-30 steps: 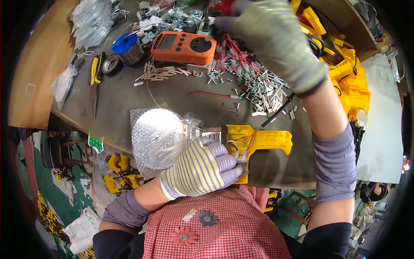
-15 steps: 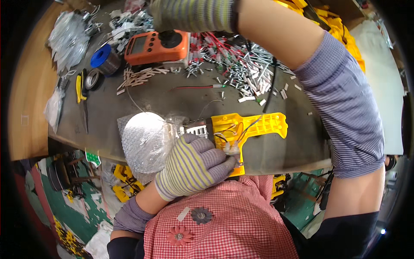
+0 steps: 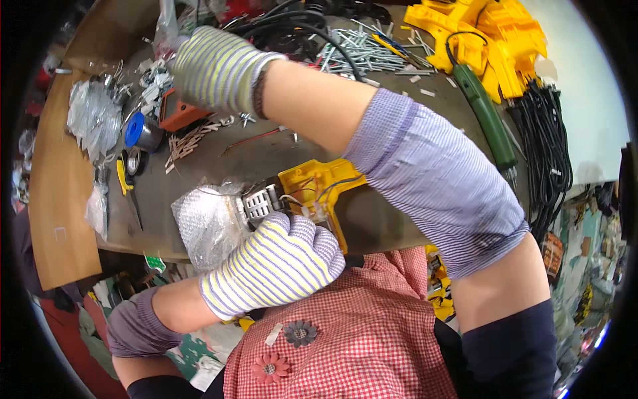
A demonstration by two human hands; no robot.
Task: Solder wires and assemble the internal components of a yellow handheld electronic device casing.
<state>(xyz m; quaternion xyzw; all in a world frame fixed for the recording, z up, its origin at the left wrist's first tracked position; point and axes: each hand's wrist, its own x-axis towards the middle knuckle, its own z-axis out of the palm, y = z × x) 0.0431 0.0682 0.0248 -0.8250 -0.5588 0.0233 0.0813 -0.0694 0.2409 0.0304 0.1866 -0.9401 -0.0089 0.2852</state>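
My left hand (image 3: 276,266), in a striped knit glove, has its fingers curled over the near edge of an open yellow plastic housing (image 3: 302,176) with a handle-like arm. Wires and a pale connector (image 3: 318,213) sit inside the shell by my fingertips. A slotted silver metal part (image 3: 260,203) adjoins the shell, and a bubble-wrapped round piece (image 3: 206,223) lies at its left end. My right hand (image 3: 222,73), gloved alike, reaches to the far left, above an orange multimeter (image 3: 179,113) and beside small metal parts (image 3: 154,80). Its fingertips are hidden, so any hold cannot be made out.
A blue solder spool (image 3: 143,130), tape roll (image 3: 135,161) and yellow-handled cutter (image 3: 125,176) lie left. Long screws (image 3: 362,50) and black cable (image 3: 292,23) are at the back. Rightward are yellow shells (image 3: 478,33), a green tool (image 3: 482,113) and black cords (image 3: 541,139).
My right hand has moved left and my view has turned toward the right, bringing the green tool and black cords into sight. My left hand stays on the yellow housing.
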